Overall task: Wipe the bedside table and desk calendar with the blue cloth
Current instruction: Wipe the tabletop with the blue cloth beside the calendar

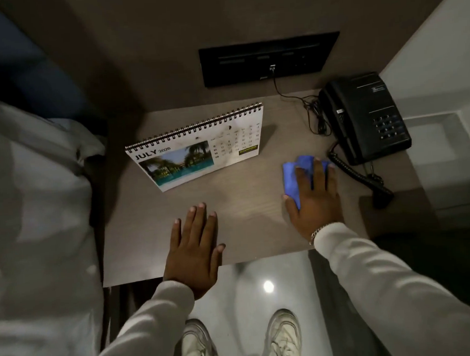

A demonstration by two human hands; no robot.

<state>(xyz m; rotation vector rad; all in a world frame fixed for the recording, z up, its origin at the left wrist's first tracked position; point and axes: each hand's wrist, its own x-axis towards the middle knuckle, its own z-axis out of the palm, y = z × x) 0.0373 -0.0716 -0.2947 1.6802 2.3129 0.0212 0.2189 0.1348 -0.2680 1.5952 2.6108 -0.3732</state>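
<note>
At the far left lies a bed with pale grey bedding [37,203], its edge just beside the brown wood-grain tabletop [243,204] of the bedside table. The left hand [195,249] rests palm down near the front edge of the tabletop, fingers stretched out flat and slightly apart, holding nothing; its sleeve is a light cream knit.

Behind that hand, well apart from it, stands the white spiral-bound desk calendar [199,147], tilted back on its stand and showing a July page with a picture of palms and a pool (the date grid is too dim to read).

Further right, the right hand [316,197] lies spread and flat on top of the folded blue cloth [293,179], pressing it against the tabletop rather than gripping it; the cloth shows at the thumb side and between the fingers. A bracelet of pale links [318,232] sits at that wrist.

Just beyond the fingertips, a black corded desk telephone [365,117] occupies the right rear corner, its coiled cord [357,173] trailing along the tabletop close to the cloth. On the brown wall behind, a black socket panel [270,58] has a thin cable [295,97] plugged in.

Below the tabletop's edge, a glossy grey floor [289,279] reflects a light spot, with two off-white shoes [282,340] standing on it.
</note>
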